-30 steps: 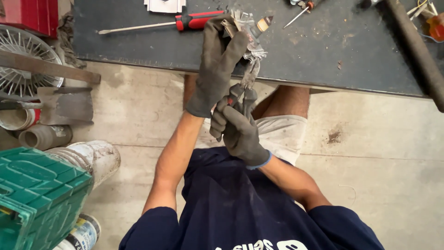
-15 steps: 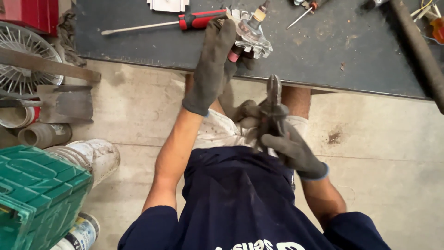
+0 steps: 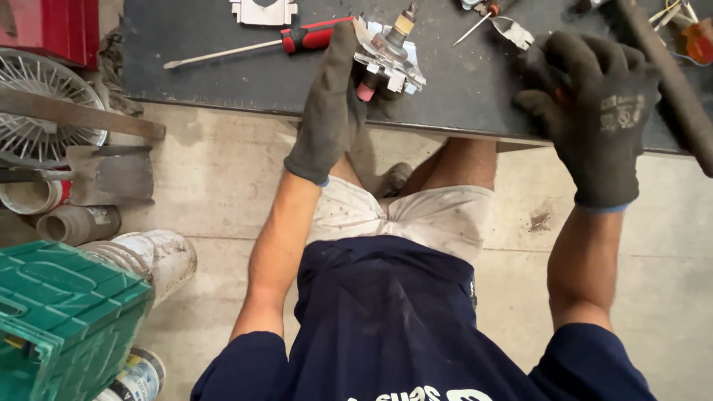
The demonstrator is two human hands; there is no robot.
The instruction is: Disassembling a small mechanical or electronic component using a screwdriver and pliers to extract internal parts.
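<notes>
Head view, looking down along the body to a dark flat counter [image 3: 223,82]. Left hand [image 3: 330,111] in a dark grey glove, fingers [image 3: 343,52] laid against a small metal assembly with silver plates and a pink stub [image 3: 386,63], holding it at the near part of the counter. Right hand [image 3: 594,111], gloved too, above the counter edge at the right, fingers [image 3: 561,56] curled and narrow; whether something is inside, cannot tell. Just behind the left hand, a long screwdriver with red and black handle [image 3: 297,38], flat on the counter. On the floor at the left: a green plastic crate [image 3: 59,319], content not visible; a white paint-stained bucket [image 3: 160,256] on its side; a grey pipe piece [image 3: 78,223]; a round wire fan guard [image 3: 44,111].
</notes>
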